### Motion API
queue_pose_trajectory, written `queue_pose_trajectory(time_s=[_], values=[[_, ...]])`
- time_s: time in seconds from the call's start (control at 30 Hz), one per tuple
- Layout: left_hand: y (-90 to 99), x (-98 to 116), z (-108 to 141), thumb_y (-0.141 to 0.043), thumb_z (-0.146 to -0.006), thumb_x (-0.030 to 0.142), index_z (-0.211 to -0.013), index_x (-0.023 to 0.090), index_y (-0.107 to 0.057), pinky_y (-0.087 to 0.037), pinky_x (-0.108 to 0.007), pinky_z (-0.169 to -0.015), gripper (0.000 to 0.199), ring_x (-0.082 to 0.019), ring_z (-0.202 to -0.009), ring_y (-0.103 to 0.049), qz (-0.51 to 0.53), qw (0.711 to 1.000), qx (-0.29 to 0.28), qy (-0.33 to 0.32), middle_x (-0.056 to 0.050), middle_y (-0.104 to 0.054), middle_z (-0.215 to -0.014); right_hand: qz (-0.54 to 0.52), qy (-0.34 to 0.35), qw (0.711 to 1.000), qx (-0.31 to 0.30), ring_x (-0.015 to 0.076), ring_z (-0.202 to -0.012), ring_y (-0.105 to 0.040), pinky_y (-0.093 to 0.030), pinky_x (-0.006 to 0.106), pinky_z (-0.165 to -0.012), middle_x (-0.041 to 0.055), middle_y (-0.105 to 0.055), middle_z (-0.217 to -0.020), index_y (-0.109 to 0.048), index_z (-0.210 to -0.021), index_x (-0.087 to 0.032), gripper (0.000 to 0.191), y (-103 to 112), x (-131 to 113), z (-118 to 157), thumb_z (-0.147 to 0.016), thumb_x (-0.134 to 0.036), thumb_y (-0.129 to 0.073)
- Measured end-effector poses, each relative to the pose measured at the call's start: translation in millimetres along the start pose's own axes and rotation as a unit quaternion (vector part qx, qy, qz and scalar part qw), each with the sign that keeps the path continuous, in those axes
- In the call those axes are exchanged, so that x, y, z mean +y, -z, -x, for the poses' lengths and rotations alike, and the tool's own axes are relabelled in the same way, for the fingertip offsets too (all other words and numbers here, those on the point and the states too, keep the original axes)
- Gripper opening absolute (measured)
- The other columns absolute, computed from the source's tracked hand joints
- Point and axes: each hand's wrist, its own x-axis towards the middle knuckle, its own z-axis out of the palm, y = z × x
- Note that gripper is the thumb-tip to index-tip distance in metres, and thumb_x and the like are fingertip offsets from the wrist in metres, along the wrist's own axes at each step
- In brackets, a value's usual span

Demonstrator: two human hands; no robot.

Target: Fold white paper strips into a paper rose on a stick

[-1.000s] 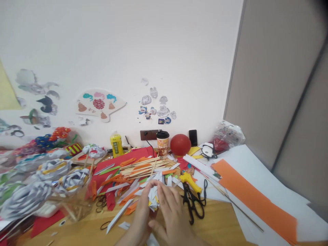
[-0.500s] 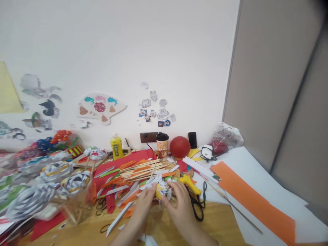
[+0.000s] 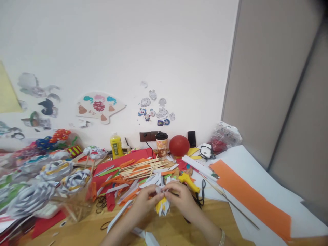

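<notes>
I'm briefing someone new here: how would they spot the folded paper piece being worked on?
Find the wooden table before the white wall. Near its front, the left hand and right hand hold the folded paper piece. Unlike the loose strips behind it, this is a compact yellow-and-white cluster.

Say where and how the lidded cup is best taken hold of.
Probably around the cup just below its lid, from the front and slightly above. It stands upright and looks round, so a wraparound grip should suit; the wall is behind, the balloon close on its right, and the sticks in front lie low. Whether the lid is tight cannot be seen.
</notes>
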Motion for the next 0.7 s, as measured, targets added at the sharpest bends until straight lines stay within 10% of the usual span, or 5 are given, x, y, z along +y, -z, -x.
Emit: queue_pose_trajectory(time_s=[0.7], values=[[-20.7,15.1,12.4,-0.069,-0.063,0.037,-0.073,0.012,-0.063,-0.038,-0.022,-0.056,0.027,-0.012,-0.058,-0.054,0.317,0.933,-0.062,0.161,0.0,-0.059,-0.062,-0.274,-0.072,0.958,-0.042,0.01,-0.058,-0.049,-0.042,0.021,-0.053,-0.0035,-0.05,-0.065,-0.052,-0.072,-0.017,0.026,-4.0,10.2,-0.1,-0.072,-0.041,-0.063]])
